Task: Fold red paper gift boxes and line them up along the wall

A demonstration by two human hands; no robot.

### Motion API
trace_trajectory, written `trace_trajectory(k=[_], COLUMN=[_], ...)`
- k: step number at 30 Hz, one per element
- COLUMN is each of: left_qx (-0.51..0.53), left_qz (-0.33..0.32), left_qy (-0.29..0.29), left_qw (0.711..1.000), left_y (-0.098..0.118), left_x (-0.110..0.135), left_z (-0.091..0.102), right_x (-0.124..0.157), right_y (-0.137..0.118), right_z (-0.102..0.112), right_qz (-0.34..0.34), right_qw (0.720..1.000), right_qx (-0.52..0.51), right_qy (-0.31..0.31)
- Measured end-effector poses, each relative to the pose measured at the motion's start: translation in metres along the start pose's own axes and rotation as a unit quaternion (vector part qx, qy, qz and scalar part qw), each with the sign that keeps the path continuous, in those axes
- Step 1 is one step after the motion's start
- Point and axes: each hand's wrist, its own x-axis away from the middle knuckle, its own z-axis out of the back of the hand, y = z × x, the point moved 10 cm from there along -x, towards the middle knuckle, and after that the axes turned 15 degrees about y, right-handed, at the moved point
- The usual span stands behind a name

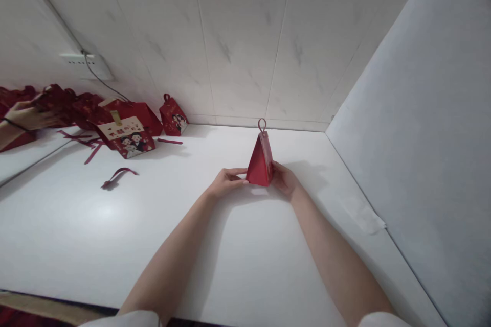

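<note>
A small red triangular gift box [260, 164] with a ribbon loop [262, 125] at its peak stands upright at the middle of the white table. My left hand [229, 181] grips its left side near the base, thumb and fingers against the card. On the other side, my right hand [284, 178] holds the right face, its fingers partly hidden behind the box. One plain red end panel faces me.
To the left stand a larger red printed box [132, 138] and another small looped box [173, 116]. Ribbon strips [118, 176] lie loose nearby. Another person's hand [32, 115] is among red boxes at far left. A white panel [414, 127] rises on the right.
</note>
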Motion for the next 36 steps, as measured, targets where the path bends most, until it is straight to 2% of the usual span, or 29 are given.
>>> trace_trajectory(k=[4, 9, 15, 22, 36], left_qx=[-0.025, -0.004, 0.119, 0.146, 0.132], left_qz=[-0.002, 0.011, -0.039, 0.004, -0.013], left_qy=[0.020, 0.108, 0.110, 0.163, 0.170], left_qw=[0.999, 0.994, 0.986, 0.976, 0.976], left_y=[-0.006, -0.016, 0.005, -0.005, -0.005], left_x=[-0.004, -0.014, -0.008, -0.012, -0.014], left_z=[0.004, 0.024, 0.023, 0.031, 0.033], right_x=[-0.001, 0.004, 0.015, 0.022, 0.027], right_y=[-0.001, -0.013, -0.012, -0.019, -0.019], right_z=[-0.001, -0.004, -0.018, -0.031, -0.035], right_qz=[-0.006, 0.073, 0.094, 0.141, 0.134], right_qw=[1.000, 0.997, 0.994, 0.984, 0.982], right_qx=[-0.028, -0.002, 0.049, 0.107, 0.120], right_qy=[0.011, 0.022, -0.006, -0.035, -0.052])
